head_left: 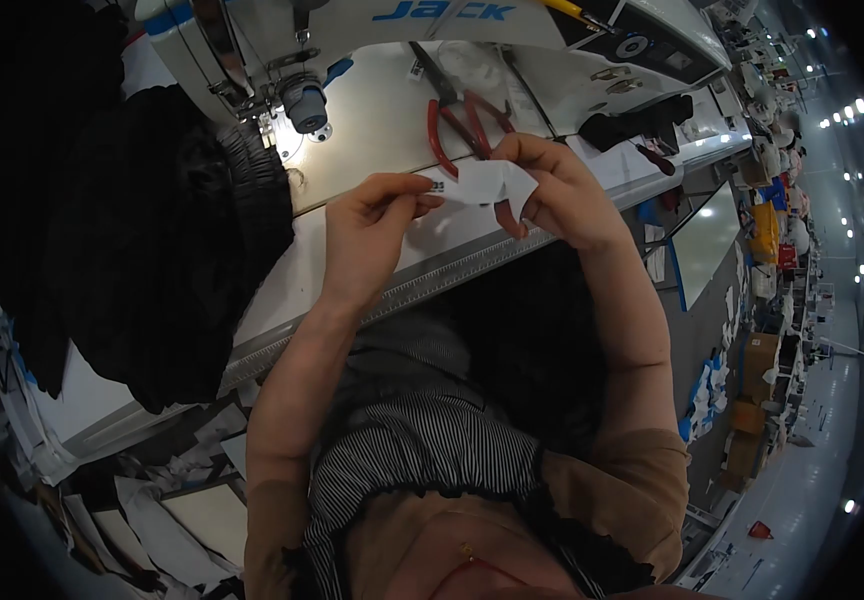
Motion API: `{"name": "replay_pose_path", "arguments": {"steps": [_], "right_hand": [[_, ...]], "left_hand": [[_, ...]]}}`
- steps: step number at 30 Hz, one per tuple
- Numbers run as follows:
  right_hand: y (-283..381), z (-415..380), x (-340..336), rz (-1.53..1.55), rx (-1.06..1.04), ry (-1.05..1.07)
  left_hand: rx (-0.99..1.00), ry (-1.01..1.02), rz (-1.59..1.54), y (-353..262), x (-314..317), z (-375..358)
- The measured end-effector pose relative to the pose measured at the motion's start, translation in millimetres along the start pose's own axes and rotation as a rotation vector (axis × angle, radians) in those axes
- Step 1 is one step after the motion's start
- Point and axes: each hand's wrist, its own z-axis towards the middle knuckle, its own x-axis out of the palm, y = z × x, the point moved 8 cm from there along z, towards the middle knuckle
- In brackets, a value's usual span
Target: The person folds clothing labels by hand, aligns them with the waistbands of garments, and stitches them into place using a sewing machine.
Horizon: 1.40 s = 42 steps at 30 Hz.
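Observation:
Over the front of the sewing table, my left hand (370, 225) pinches one end of a white label strip (479, 186) with small black print, thumb against forefinger. My right hand (559, 190) is closed on the strip's other end, where white folded pieces fan out between the fingers. Just behind the label lie red-handled scissors (474, 128), blades pointing away on the machine bed. To the left, a black garment (152, 250) with a gathered elastic waistband rests on the table, its edge close to the needle area.
The sewing machine (512, 25) spans the back, its lamp lighting the needle plate (302, 140). A ruler strip (452, 268) runs along the table's front edge. Black cloth (637, 122) and a dark-handled tool (656, 160) lie at right. Cardboard boxes (757, 365) stand on the floor beyond.

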Motion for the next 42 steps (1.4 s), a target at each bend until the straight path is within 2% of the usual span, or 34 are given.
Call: {"name": "replay_pose_path", "arguments": {"steps": [1, 2, 3, 4, 6, 7, 9, 10, 12, 16, 18, 19, 21, 25, 28, 30, 33, 36, 40, 42], "right_hand": [[-4, -2, 11, -0.021, 0.032, 0.023], [-9, -3, 22, -0.044, 0.062, 0.046], [-10, -2, 25, -0.078, 0.028, -0.034], [-13, -2, 30, -0.071, 0.029, -0.028], [-11, -3, 25, -0.327, -0.011, -0.193], [-14, -2, 30, -0.322, -0.011, -0.187], [-12, -4, 31, -0.331, -0.086, -0.29], [-14, -4, 35, -0.327, -0.084, -0.289], [-14, -6, 38, -0.335, -0.092, -0.311], [-15, -7, 43, -0.248, -0.16, -0.306], [-1, -14, 48, -0.481, -0.473, -0.335], [0, -16, 49, -0.478, -0.47, -0.334], [-11, -14, 44, -0.298, -0.296, -0.311], [-15, -13, 44, -0.289, -0.327, -0.312], [-18, -14, 46, -0.334, -0.329, -0.3], [-19, -15, 49, -0.352, -0.299, -0.288], [-24, -14, 49, -0.216, -0.277, -0.31], [-26, -15, 49, -0.116, -0.271, -0.349], [-32, -15, 52, -0.086, -0.273, -0.367], [-28, -16, 53, -0.156, -0.344, -0.392]], "left_hand": [[-0.008, -0.01, 0.008, -3, 1, -1], [-0.096, 0.051, -0.207, -3, 8, -3], [-0.179, 0.111, -0.424, -2, 16, -6], [-0.18, 0.103, -0.418, -2, 15, -8], [-0.092, 0.075, -0.168, -9, 10, -13], [-0.093, 0.068, -0.163, -11, 12, -17], [0.158, 0.032, 0.002, -35, 14, -25], [0.155, 0.03, 0.005, -34, 13, -26], [0.277, -0.042, 0.154, -39, 7, -30], [0.258, -0.057, 0.252, -37, -4, -29], [0.183, -0.046, 0.201, -31, -4, -29], [0.18, -0.049, 0.202, -32, -3, -30], [0.098, -0.024, 0.091, -28, 2, -30], [0.071, -0.002, 0.061, -26, 1, -33], [0.081, -0.017, 0.231, -26, -8, -36], [0.23, -0.056, 0.285, -38, -10, -37], [0.275, -0.046, 0.317, -36, -9, -40], [0.164, -0.035, 0.224, -32, -7, -43], [0.148, -0.05, 0.186, -26, -9, -45], [0.178, -0.048, 0.151, -27, -9, -46]]}}
